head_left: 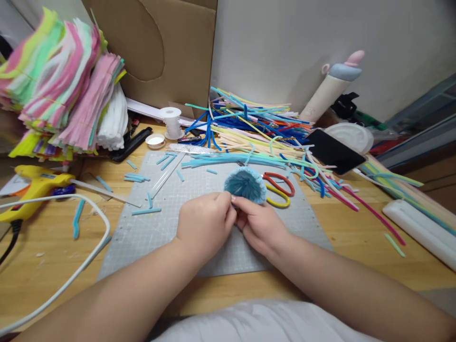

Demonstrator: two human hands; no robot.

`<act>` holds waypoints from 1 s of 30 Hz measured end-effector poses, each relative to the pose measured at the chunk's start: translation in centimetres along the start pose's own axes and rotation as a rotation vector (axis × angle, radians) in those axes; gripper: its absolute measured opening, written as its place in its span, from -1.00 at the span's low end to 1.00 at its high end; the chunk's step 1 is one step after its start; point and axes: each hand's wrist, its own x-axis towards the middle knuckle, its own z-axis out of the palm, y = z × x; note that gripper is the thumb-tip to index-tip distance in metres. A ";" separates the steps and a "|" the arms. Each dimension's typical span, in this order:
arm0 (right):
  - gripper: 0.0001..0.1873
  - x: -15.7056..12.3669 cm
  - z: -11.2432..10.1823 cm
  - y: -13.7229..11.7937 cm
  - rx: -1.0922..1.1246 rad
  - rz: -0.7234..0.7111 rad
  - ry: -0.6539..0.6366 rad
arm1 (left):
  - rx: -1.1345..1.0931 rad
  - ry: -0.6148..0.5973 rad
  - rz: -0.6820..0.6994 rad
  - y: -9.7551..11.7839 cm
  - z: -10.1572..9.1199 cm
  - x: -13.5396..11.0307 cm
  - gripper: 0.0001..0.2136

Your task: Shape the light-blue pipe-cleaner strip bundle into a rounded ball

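A light-blue cup-shaped piece [245, 183], seemingly made of fuzzy pipe cleaners, is held above the grey cutting mat [213, 256] with its hollow side facing me. My right hand [261, 221] grips its lower rim, thumb on top and fingers curled beneath. Right beside it, my left hand [206, 218] is closed, its fingertips meeting the piece's lower left edge; what exactly they pinch is hidden. Scissors with red and yellow handles [278, 194] lie just behind the piece, to its right. Short light-blue pipe cleaner cuttings [146, 211] are scattered left of my hands.
A yellow glue gun [39, 185] with a white cable [103, 213] lies at left. Bundled pipe cleaners [57, 85] rise at back left, and a loose heap [249, 118] lies behind the mat. A black phone [335, 152] and a white bar [420, 230] are at right.
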 end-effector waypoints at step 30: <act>-0.70 4.0 -7.7 -9.2 -2.167 -0.530 -0.028 | -1.930 -0.381 -0.789 -2.2 -2.5 2.7 -0.50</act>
